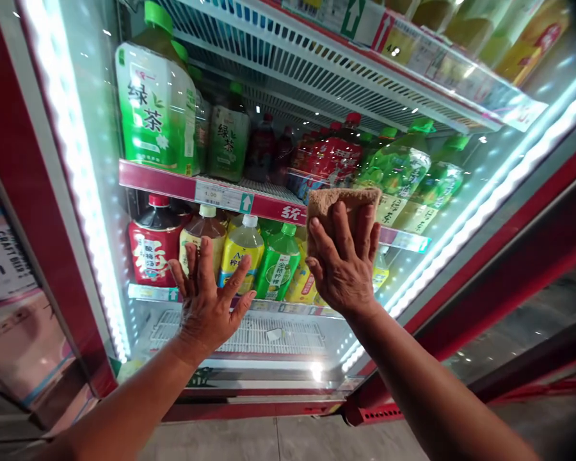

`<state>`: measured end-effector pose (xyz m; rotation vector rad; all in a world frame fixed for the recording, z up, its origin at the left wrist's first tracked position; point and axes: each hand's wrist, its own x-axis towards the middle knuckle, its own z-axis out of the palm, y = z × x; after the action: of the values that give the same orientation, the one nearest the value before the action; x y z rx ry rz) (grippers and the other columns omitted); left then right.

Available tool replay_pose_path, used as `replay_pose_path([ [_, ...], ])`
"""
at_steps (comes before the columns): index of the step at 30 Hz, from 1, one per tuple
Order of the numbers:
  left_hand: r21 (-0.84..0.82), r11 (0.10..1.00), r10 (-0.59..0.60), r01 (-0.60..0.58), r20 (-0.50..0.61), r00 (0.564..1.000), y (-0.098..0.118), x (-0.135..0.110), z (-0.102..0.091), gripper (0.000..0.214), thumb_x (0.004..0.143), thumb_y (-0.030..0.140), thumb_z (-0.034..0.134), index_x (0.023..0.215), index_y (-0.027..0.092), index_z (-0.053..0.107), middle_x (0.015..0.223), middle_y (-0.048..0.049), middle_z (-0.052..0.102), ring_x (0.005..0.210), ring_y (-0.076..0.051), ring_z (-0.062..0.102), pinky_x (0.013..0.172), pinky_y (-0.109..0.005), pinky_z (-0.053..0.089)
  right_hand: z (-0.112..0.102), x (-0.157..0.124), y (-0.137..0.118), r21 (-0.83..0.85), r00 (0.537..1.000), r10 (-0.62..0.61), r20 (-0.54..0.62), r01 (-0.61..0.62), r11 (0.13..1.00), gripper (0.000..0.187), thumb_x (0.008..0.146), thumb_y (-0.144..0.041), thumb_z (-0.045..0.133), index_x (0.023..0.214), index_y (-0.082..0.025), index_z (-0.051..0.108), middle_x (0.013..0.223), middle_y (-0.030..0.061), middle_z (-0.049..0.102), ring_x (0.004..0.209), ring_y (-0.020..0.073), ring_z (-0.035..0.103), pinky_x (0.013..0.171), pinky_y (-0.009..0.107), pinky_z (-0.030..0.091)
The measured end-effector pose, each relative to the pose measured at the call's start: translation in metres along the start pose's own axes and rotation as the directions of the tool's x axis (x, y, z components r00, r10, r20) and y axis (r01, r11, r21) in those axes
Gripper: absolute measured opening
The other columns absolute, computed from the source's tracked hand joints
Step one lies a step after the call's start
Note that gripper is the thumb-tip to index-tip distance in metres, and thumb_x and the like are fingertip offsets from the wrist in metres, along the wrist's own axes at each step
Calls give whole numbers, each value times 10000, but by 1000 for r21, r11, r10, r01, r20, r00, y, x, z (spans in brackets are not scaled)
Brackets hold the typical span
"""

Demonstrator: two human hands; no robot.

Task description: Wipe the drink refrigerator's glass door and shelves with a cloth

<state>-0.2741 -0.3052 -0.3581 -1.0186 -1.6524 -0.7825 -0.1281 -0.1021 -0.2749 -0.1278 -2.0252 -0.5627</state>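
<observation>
My right hand (348, 259) presses a folded light-brown cloth (317, 200) flat against the glass door (288, 358) of a lit drinks fridge. Its fingers lie over the cloth, whose top and left edges stick out past them. To the left and a little lower, my left hand (211, 298) holds nothing. Its fingers are spread, with the palm turned to the glass. Behind the glass, near that hand, stand a yellow-labelled bottle (237, 256) and a green bottle (279, 262).
Large green tea bottles (156, 102) and several other drinks fill the shelf (158, 179) above. Bright light strips (84, 160) run down both sides inside the red frame (52, 211). Boxes (19, 320) stand at the left. A grey floor (249, 438) lies below.
</observation>
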Motion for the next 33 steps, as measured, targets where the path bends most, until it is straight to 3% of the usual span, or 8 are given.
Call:
replay_pose_path([
  [6,50,997,56,-56,2,998,-17,-2,-5,966,892,394,687,1662,273,116,1749,-80,-46,1616,-351,-21,1302,-603,-10,12,-13,-29,117,975,-220,13,217,969,579,1018,-392,558,1574,-437,406,1629,-81,459,1610,282,176,1326,565,93],
  [9,77,994,78,-79,13,997,-29,0,-10,966,905,410,659,1666,238,89,1750,-70,-32,1618,-330,-24,1314,-562,-4,6,15,-31,133,986,-163,-33,166,977,612,1025,-371,549,1599,-437,349,1668,-71,391,1604,311,196,1309,620,91],
  [12,112,991,76,-77,17,997,-42,3,-17,957,914,446,638,1666,234,85,1749,-58,-68,1616,-329,-67,1312,-555,-12,3,32,-38,120,994,-76,-73,84,989,609,1021,-407,543,1603,-393,366,1700,-52,323,1616,345,115,1299,657,91],
  [16,165,984,67,-71,30,997,-56,4,-27,939,944,499,586,1665,191,68,1746,-69,-102,1613,-321,-106,1306,-529,-64,12,18,-57,124,966,-247,-80,255,959,601,1006,-417,571,1581,-303,434,1666,-40,396,1627,287,-4,1336,563,28],
  [19,185,978,87,-93,43,995,-64,3,-31,965,950,520,569,1660,136,41,1746,-94,-77,1614,-309,-107,1307,-510,-79,14,23,-62,126,947,-308,-86,317,940,610,1001,-387,595,1583,-331,421,1656,-71,403,1627,261,46,1343,545,21],
  [23,188,977,94,-102,47,994,-68,1,-32,970,950,558,552,1661,148,33,1746,-97,-62,1615,-307,-108,1302,-542,-82,9,46,-67,154,969,-222,-106,236,959,672,998,-366,597,1619,-359,340,1688,-56,325,1617,316,124,1320,631,107],
  [29,173,981,75,-84,55,996,-68,-1,-33,951,949,511,566,1665,180,35,1746,-134,11,1616,-345,-69,1290,-626,-34,20,27,-85,194,947,-306,-98,320,927,645,1001,-377,595,1604,-306,379,1674,-46,364,1620,267,122,1342,568,77],
  [33,175,979,92,-100,51,994,-70,1,-35,880,971,471,530,1666,179,75,1750,-126,25,1620,-325,-53,1299,-576,-35,16,57,-92,229,955,-266,-129,290,929,604,1025,-368,554,1602,-332,379,1681,-58,336,1610,271,177,1341,575,110],
])
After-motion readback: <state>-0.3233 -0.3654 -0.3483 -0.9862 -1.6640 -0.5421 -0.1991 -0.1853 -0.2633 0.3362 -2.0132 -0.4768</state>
